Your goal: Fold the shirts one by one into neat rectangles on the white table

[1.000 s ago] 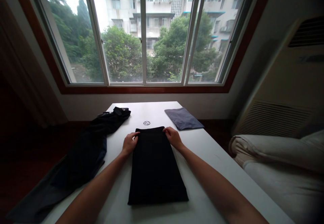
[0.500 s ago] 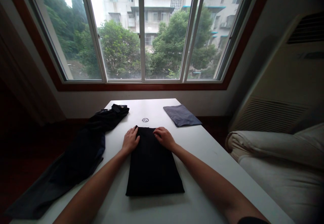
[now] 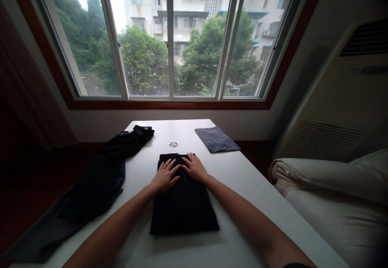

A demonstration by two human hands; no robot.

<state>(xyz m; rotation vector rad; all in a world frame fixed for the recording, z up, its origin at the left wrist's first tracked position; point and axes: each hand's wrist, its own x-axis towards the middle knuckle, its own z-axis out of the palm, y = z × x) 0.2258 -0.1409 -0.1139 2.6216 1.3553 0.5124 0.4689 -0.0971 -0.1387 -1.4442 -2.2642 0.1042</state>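
Observation:
A black garment [image 3: 184,207], folded into a flat rectangle, lies on the white table [image 3: 242,203] in front of me. My left hand [image 3: 165,176] rests flat on its upper left part with the fingers spread. Against its upper right part lies my right hand [image 3: 195,167], palm down, fingers apart. The two hands are close together, thumbs toward each other. Which kind of garment it is I cannot tell, as the folds hide its shape.
Loose dark clothes [image 3: 100,179] are heaped along the table's left edge and hang over it. A folded grey cloth [image 3: 216,139] lies at the far right edge. A round mark [image 3: 173,144] shows beyond the black garment. A pale sofa [image 3: 330,183] stands at the right.
My left hand has moved right, from the garment's left edge onto its top, and its fingers have spread. My right hand's fingers have straightened and flattened onto the cloth.

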